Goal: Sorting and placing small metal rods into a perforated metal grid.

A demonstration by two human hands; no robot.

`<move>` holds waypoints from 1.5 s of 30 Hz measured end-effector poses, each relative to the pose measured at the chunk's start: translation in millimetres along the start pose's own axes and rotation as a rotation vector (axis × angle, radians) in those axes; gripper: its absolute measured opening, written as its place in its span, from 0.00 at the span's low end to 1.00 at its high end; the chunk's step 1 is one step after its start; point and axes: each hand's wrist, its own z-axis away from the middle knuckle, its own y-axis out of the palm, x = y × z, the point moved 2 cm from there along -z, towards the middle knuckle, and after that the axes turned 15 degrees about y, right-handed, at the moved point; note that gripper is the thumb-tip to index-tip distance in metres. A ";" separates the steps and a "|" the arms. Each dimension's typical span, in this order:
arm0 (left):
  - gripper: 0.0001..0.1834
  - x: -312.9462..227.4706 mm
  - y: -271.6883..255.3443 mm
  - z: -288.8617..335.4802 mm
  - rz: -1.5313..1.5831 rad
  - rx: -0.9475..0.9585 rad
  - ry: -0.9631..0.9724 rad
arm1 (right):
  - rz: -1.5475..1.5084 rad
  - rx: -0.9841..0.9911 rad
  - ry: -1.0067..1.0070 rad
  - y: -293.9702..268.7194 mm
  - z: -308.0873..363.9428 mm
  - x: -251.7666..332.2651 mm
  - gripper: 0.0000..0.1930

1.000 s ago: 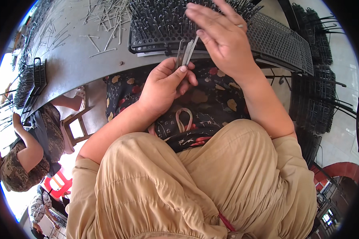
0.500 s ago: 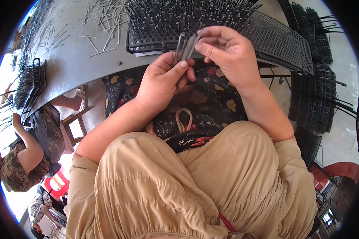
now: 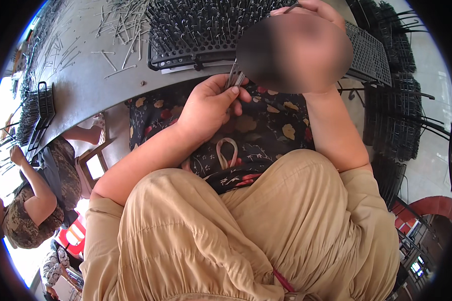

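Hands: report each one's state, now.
Left hand: closed, holding a few thin metal rods.
Right hand: largely blurred, so its grip cannot be told.

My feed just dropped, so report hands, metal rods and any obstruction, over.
Left hand closed on thin metal rods. Right hand blurred in front of black rack, grip unclear. Blur hides part of rack.

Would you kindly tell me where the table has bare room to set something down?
The grey table has a bare patch bordered by loose rods, its near edge and the small rack at left. It is crowded among those rods and at the large black rack.
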 end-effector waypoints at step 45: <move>0.08 -5.9 1.4 0.5 0.003 -0.066 0.084 | 0.178 -0.039 -0.018 -9.9 8.2 3.0 0.16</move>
